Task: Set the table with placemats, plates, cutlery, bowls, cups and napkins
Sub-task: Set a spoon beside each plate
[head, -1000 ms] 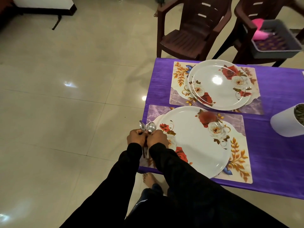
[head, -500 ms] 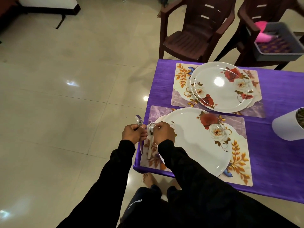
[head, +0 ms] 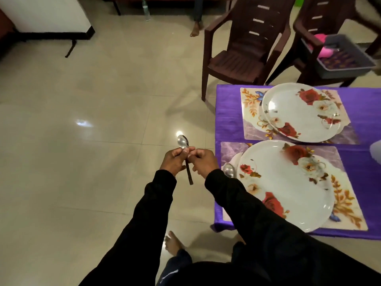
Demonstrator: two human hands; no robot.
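My left hand (head: 174, 162) grips a steel spoon (head: 183, 141) upright over the floor, just left of the table. My right hand (head: 203, 162) meets it, its fingertips pinching the same spoon's neck. A second spoon (head: 228, 170) lies on the near floral placemat (head: 231, 149), left of the near flowered plate (head: 288, 186); my right sleeve hides its handle. On the far placemat (head: 249, 112) rest two stacked flowered plates (head: 303, 112). Both mats lie on the purple tablecloth (head: 360, 162).
Two brown plastic chairs (head: 237, 62) stand behind the table. The right one carries a grey bin (head: 346, 58) with a pink item (head: 325, 50). A white container (head: 376, 149) shows at the right edge. Another person's foot (head: 195, 32) is on the tiled floor.
One spoon has left my right hand and now lies on the near placemat. My right hand has come back to the spoon in my left hand, and both hands moved left, off the table.
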